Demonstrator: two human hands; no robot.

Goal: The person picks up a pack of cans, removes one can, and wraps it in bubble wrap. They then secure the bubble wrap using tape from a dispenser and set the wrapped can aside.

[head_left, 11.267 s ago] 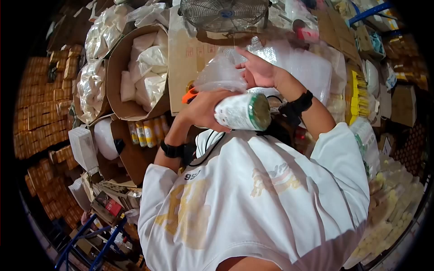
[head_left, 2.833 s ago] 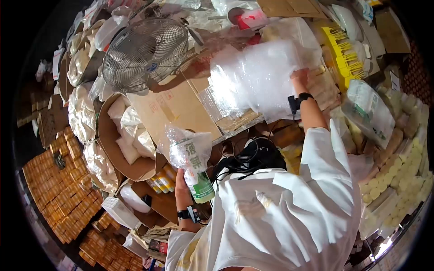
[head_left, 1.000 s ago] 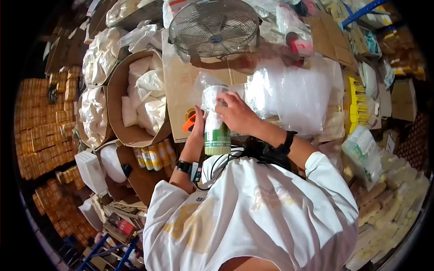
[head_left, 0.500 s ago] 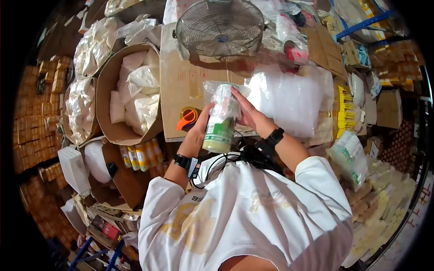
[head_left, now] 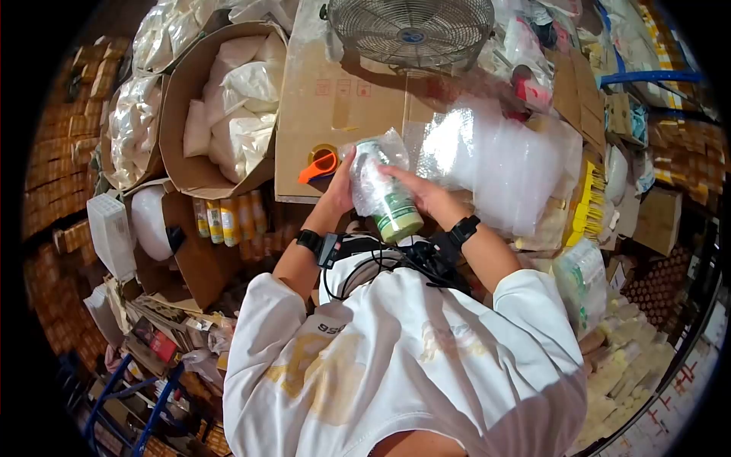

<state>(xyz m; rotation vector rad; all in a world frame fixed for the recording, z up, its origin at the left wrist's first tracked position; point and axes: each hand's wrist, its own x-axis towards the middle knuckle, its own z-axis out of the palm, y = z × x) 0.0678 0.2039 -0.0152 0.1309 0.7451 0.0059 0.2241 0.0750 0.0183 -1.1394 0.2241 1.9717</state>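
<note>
A green and white cylindrical container (head_left: 398, 216), partly covered by clear bubble wrap (head_left: 371, 183), is held between my two hands just in front of my body. It tilts, its pale green end towards me and to the right. My left hand (head_left: 343, 186) grips its left side through the wrap. From the right, my right hand (head_left: 426, 193) presses its fingers onto the wrap on top. An orange tape dispenser (head_left: 320, 164) with a brown roll lies on the cardboard surface just left of my left hand.
A fan (head_left: 413, 34) stands at the back of the cardboard-covered table (head_left: 312, 114). A stack of bubble wrap sheets (head_left: 510, 167) lies to the right, near a yellow bristled item (head_left: 586, 202). At left is a large carton (head_left: 183, 164) of white plastic bags.
The container has turned so its lower end points right, and bubble wrap now covers more of it. My right fingers moved from its far end onto its side. The camera view has shifted.
</note>
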